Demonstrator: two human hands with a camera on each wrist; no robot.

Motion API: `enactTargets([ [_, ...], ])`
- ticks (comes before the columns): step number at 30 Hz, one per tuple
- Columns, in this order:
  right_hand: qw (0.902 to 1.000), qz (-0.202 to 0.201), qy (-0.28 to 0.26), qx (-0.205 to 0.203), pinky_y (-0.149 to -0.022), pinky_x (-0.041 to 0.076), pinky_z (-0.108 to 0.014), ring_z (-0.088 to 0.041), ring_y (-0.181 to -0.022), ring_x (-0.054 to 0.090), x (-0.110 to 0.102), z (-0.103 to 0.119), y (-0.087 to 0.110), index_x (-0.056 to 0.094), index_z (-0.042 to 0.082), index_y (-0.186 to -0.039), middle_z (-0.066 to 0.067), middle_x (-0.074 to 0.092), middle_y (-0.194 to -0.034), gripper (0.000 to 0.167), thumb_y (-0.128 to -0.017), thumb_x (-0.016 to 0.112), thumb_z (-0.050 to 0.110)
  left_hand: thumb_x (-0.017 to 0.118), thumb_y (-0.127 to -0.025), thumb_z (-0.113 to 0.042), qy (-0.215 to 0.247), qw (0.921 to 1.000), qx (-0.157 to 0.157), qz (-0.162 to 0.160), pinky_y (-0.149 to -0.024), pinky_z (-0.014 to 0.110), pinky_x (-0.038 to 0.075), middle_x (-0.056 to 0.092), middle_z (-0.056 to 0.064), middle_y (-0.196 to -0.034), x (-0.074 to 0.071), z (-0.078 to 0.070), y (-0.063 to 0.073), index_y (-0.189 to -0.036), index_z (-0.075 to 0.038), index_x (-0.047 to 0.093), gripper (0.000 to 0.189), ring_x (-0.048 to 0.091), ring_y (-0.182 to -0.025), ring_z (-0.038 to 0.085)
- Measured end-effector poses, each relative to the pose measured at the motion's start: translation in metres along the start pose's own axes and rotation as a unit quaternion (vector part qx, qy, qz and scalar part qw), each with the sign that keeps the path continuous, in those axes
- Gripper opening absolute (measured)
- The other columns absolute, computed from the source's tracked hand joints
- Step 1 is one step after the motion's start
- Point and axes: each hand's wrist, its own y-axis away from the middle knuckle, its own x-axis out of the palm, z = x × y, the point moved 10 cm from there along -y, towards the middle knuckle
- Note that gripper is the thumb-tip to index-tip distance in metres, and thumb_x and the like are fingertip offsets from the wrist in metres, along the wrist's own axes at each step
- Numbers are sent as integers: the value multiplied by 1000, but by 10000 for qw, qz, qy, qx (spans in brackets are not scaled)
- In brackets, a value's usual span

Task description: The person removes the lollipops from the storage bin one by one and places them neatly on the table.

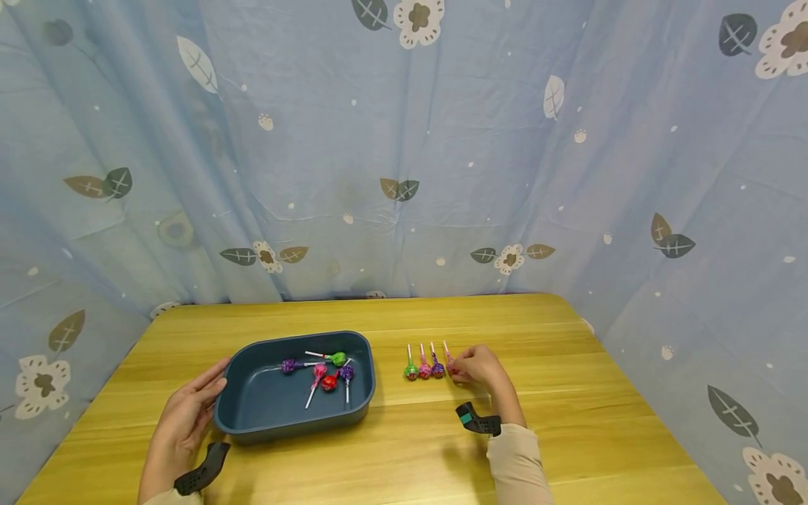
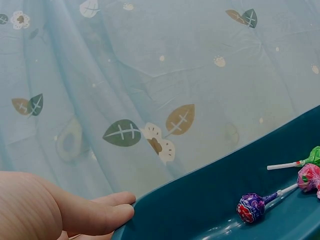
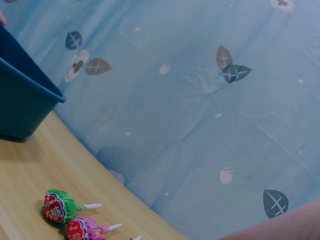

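Observation:
My right hand (image 1: 481,368) pinches a pink lollipop (image 1: 449,358) at the right end of a short row, its candy end partly hidden by the fingers. Left of it on the table lie a purple lollipop (image 1: 438,367), a pink one (image 1: 425,369) and a green one (image 3: 59,206), sticks pointing away from me. My left hand (image 1: 183,419) rests with extended fingers against the left rim of a dark blue tray (image 1: 252,414). Inside this tray are several loose lollipops, among them a purple one (image 2: 251,207), a red one (image 1: 330,382) and a green one (image 1: 339,358).
The wooden table (image 1: 404,463) carries the tray on the left and the lollipop row to its right. Behind the table's back edge hangs a blue patterned curtain (image 1: 347,175), which also runs along both sides.

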Motion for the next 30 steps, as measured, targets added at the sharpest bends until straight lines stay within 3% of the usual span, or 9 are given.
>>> enactTargets([
  [12,9990,-92,425,-34,-65,53,-30,-19,-68,64,2,1,-2,65,-6,-92,-13,63,-86,16,-88,67,9,58,-99,-12,-60,10000,31,62,-78,21,54,65,-23,-104,1,0,1,-102,-41,73,32,63,-97,-1],
  [19,9998,-17,209,57,-66,55,-32,-20,-67,66,6,0,-2,64,-6,-97,-14,63,-88,19,-90,66,12,57,-99,-9,105,9999,99,0,-74,20,54,67,-19,-103,0,-2,3,-99,-38,75,34,66,-93,1],
  [23,9999,123,-46,36,-61,56,-33,-22,-64,65,10,0,-1,63,-7,-100,-16,62,-85,21,-92,64,13,57,-99,-10,92,9999,83,-67,-68,18,54,68,-19,-103,-3,-3,4,-99,-39,75,34,66,-90,1],
  [30,9996,225,-146,-47,-59,56,-35,-24,-66,62,3,2,3,60,-8,-107,-18,60,-85,26,-94,62,15,61,-97,-16,-236,9997,5,-119,-79,19,52,64,-26,-105,-2,0,1,-125,-38,63,36,62,-98,-4],
])
